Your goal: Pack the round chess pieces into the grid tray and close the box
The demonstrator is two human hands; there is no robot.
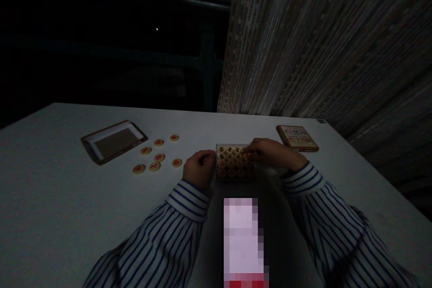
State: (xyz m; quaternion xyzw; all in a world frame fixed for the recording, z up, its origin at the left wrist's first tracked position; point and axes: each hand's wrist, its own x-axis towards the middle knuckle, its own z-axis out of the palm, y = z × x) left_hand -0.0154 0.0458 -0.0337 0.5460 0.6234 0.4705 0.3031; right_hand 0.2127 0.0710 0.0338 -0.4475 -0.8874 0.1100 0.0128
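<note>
A small box (216,147) of Chinese chess pieces lies on the white table, with round wooden discs set in rows; some bear black characters, others red. At its left edge is my left hand (199,168), fingers curled and closed against the side wall. My right hand (270,152) reaches over the upper right corner, thumb and fingers pinched on a chess piece (245,153) with a red mark, mostly hidden by the fingertips. Several loose red-marked pieces (154,166) are scattered on the tabletop left of my left hand.
An open, shallow lid or tray (97,156) with a brown rim lies at the left beyond the loose pieces. To the right is a flat printed box (297,137). A striped string curtain (303,45) hangs behind the table (84,207). The room is dim.
</note>
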